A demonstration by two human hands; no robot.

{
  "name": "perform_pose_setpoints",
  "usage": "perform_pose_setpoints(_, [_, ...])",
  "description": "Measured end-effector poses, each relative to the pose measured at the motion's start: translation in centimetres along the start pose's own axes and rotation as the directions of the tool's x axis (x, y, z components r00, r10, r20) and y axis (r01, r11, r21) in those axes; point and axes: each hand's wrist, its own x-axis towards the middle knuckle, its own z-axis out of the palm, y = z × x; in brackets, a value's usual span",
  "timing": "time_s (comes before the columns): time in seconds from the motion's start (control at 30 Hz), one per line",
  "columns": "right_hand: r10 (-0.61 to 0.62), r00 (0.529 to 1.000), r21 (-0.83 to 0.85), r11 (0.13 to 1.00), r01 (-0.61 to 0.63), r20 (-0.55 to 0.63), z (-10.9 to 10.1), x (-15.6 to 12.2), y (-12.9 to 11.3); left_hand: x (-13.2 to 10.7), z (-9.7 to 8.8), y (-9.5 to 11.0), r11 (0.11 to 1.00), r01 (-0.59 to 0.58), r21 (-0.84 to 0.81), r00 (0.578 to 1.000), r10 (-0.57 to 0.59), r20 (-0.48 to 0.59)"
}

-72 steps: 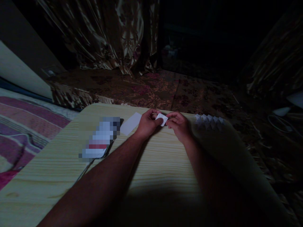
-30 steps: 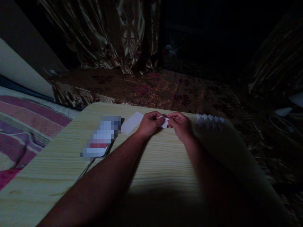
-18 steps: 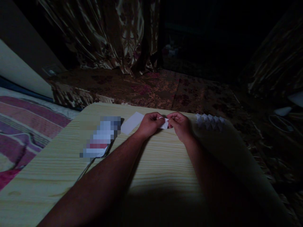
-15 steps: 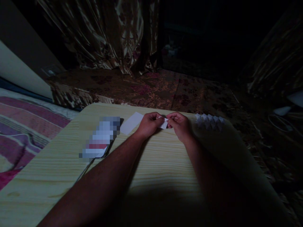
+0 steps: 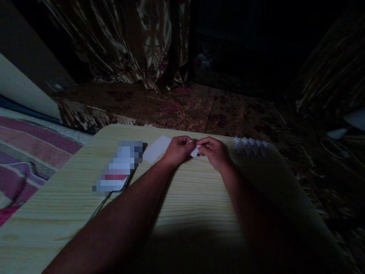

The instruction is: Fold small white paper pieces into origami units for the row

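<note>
Between my hands is a small piece of folded white paper (image 5: 194, 152), partly covered by the fingers. My left hand (image 5: 179, 149) pinches it from the left, thumb on top. From the right, my right hand (image 5: 213, 150) grips its edge between thumb and fingertips. Just left of my left hand, a flat white paper sheet (image 5: 156, 148) lies on the table. To the right of my right hand stand several small folded white paper pieces (image 5: 251, 146), set close together in rows with pointed tips.
The pale wooden table (image 5: 196, 198) has a rounded far edge. A phone-like device (image 5: 119, 167), blurred out, lies at the left with a cable (image 5: 99, 209) running from it. Beyond are a patterned cloth-covered ledge (image 5: 176, 108) and a curtain (image 5: 137, 42); striped bedding (image 5: 25, 156) is at left.
The right fingers have shifted slightly left and closer to the left thumb on the folded paper, which shows a little less. The view has moved slightly.
</note>
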Motion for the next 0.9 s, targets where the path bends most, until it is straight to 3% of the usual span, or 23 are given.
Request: perform_pose_setpoints(0.9, [0.038, 0.998, 0.082, 0.996, -0.042, 0.054, -0.65, 0.48, 0.55, -0.21, -0.09, 0.08, 0.999, 0.026, 0.034, 0.998, -0.028, 0.059])
